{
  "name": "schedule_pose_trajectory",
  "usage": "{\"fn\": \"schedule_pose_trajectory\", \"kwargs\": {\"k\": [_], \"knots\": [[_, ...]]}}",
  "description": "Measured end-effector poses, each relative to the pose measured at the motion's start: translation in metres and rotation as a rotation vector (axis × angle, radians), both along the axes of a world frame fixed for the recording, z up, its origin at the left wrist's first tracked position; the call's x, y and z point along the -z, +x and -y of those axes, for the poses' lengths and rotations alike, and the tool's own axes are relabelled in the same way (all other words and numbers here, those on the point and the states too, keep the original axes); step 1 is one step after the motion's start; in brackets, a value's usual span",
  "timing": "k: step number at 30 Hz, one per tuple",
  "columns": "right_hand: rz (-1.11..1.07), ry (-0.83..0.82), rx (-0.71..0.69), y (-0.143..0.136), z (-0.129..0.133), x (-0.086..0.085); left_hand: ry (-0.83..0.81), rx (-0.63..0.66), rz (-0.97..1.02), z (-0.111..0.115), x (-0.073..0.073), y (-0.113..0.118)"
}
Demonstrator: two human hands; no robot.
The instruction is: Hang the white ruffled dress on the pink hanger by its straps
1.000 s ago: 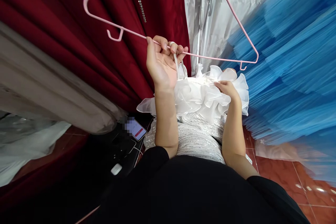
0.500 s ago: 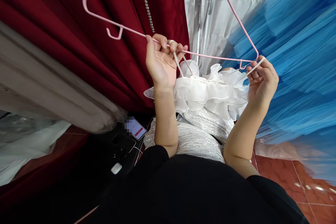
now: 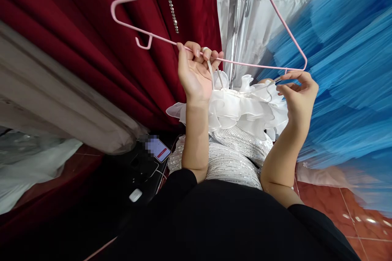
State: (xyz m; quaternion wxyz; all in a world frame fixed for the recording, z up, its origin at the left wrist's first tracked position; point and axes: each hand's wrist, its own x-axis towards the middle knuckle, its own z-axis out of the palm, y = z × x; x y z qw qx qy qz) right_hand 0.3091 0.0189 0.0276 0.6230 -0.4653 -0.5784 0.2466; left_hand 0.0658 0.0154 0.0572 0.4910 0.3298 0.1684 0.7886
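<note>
My left hand (image 3: 198, 71) is closed on the bottom bar of a pink clothes hanger (image 3: 251, 65), and a thin white strap (image 3: 211, 74) loops over one of its fingers. That strap runs down to a white dress with a ruffled organza top (image 3: 231, 104) and a sequined lower part (image 3: 228, 161) lying across my lap. Below the hanger's right corner, my right hand (image 3: 298, 94) pinches the dress's other thin strap (image 3: 274, 81) near the small strap hook. The fingertips there partly hide the strap and the hook.
A phone (image 3: 157, 149) and a white earbud case (image 3: 135, 195) lie on a black surface at left. Dark red curtains (image 3: 128, 65) hang behind it. A metal rail (image 3: 237, 20) stands ahead, and blue tulle (image 3: 346, 89) fills the right side above red floor tiles (image 3: 324, 204).
The hanger and my left hand have shifted slightly right. My right hand has moved left and turned inward; the strap stretched over its fingers before now hangs looser from its fingertips.
</note>
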Motion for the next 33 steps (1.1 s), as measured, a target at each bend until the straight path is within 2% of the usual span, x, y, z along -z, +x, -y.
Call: {"fn": "schedule_pose_trajectory", "kwargs": {"k": [2,5,7,9,12,14,17,20,22,25,28,31,33], "knots": [[0.015,0.103,0.014,0.001,0.004,-0.007,-0.037,-0.012,-0.007,-0.003,0.003,-0.001],[-0.118,0.296,0.109,0.000,0.015,-0.020,-0.113,-0.045,-0.037,-0.006,0.005,-0.001],[-0.163,0.328,0.099,-0.003,0.026,-0.029,-0.106,-0.041,-0.028,-0.006,0.005,0.000],[-0.080,0.198,-0.062,-0.007,0.039,-0.037,-0.054,-0.002,0.023,-0.005,0.004,0.003],[0.169,-0.165,-0.414,-0.019,0.050,-0.043,-0.015,0.027,0.086,-0.004,0.004,0.009],[0.156,-0.301,-0.569,-0.031,0.048,-0.043,-0.052,-0.009,0.066,-0.004,0.005,0.014],[-0.165,-0.221,-0.645,-0.052,0.035,-0.040,-0.108,-0.041,0.015,-0.004,0.007,0.018],[-0.394,-0.031,-0.609,-0.071,0.021,-0.035,-0.117,-0.020,-0.005,-0.006,0.009,0.016],[-0.414,0.020,-0.528,-0.077,0.014,-0.031,-0.125,0.012,-0.003,-0.009,0.011,0.009],[-0.377,-0.015,-0.437,-0.077,0.007,-0.023,-0.140,0.007,0.017,-0.013,0.017,-0.010],[-0.426,-0.036,-0.495,-0.069,0.002,-0.020,-0.137,-0.123,-0.053,-0.015,0.028,-0.039],[-0.488,-0.041,-0.564,-0.060,0.000,-0.021,-0.190,-0.175,-0.177,-0.008,0.036,-0.068],[-0.517,-0.037,-0.571,-0.057,0.000,-0.022,-0.215,-0.204,-0.239,0.002,0.036,-0.081]]}}
